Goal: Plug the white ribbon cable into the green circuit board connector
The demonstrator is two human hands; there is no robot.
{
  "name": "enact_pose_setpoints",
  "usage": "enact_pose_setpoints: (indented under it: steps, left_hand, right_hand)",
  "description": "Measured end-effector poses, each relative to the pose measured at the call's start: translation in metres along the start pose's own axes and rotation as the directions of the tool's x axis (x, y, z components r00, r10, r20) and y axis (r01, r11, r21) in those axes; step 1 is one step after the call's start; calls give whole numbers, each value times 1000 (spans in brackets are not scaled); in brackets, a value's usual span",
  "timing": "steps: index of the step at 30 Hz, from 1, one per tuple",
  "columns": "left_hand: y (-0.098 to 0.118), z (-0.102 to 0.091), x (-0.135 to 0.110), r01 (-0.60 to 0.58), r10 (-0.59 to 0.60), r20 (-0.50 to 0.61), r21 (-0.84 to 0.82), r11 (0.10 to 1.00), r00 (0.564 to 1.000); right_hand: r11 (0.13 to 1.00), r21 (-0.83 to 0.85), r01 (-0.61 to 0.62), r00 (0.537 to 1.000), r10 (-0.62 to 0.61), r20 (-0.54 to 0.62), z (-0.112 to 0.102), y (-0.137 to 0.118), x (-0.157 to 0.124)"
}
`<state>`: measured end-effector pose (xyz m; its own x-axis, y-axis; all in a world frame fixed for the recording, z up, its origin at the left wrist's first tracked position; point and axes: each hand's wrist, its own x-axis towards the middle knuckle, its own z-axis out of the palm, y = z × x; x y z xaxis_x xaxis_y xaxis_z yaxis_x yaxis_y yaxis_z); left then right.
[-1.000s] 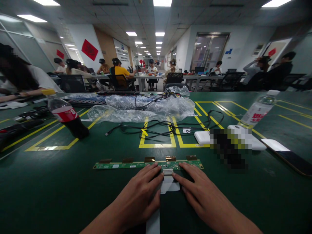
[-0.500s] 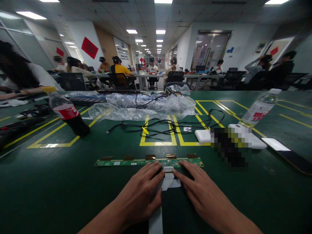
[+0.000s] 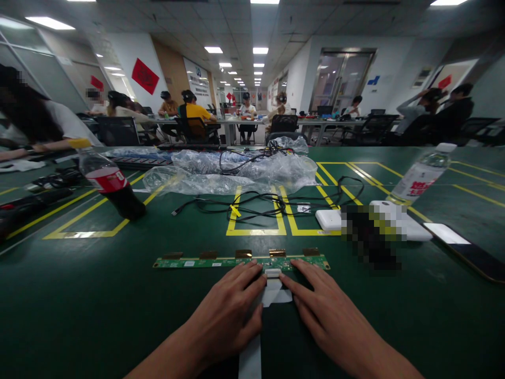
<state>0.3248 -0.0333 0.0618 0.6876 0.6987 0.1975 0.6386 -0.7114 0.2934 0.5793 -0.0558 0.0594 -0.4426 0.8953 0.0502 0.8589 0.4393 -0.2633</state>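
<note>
Loosely open, my left hand and right hand rest fingertips by the white connector along the near edge of a tabletop green circuit board, likely light, stiff, fragile, best held by its edges.

Glossy copper-toned tabs on the circuit board, smooth ribbon cable, shiny crinkled plastic wrap

One left hand and one right hand make two. There is one green circuit board, carrying five brown tabs, and one white connector. One cola bottle and one clear bottle share one counter with one phone. The black cables are too tangled to count.
</note>
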Motion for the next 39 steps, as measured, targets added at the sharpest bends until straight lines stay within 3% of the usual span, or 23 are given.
enact_pose_setpoints:
  steps: [14,21,25,31,39]
  left_hand:
    - [7,-2,3,53,-53,-5,53,997,999]
    - [11,-1,-3,105,-112,37,149,983,993]
    - [1,1,-13,149,-168,63,235,961,984]
    - [-47,-13,-47,231,-248,24,291,928,968]
    - [-165,-47,-126,410,-398,-98,227,883,912]
  right_hand:
    - [999,23,46,998,-45,-43,-1,4,-1]
    - [985,152,87,993,-74,-88,-12,6,-1]
    - [974,206,98,990,-74,-123,-19,8,-1]
    - [971,233,63,992,-36,-118,-22,15,0]
    - [964,260,60,994,-33,-109,-23,15,0]
